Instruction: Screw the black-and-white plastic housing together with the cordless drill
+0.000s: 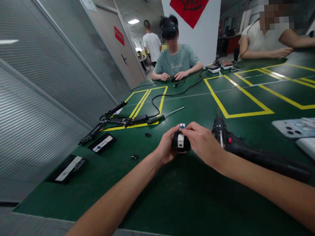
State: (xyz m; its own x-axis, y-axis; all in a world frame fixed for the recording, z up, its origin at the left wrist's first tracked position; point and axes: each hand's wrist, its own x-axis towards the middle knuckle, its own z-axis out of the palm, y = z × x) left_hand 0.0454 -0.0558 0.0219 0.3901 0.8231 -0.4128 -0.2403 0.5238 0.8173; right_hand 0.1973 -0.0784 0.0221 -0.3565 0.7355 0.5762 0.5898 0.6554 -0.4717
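Above the green table, my left hand [166, 145] is closed around a small black device [185, 146] with a white block [180, 140] on its near side. I cannot make out the device's kind. My right hand [205, 145] is closed too, its fingertips pressed together at the top of the device. There they touch a small white and blue piece [182, 126]; whether it is attached cannot be seen. Beside my right hand lies a black power screwdriver [235, 144] with a red button, its bit pointing away from me.
Left lie two black flat pieces [103, 143] with white strips, two small black parts [134, 157], a folded black stand [115, 119] with a cable and a green-handled screwdriver [154, 120]. Right are a phone [297, 127] and a white box [314, 150]. Across the table a person [175, 60] sits.
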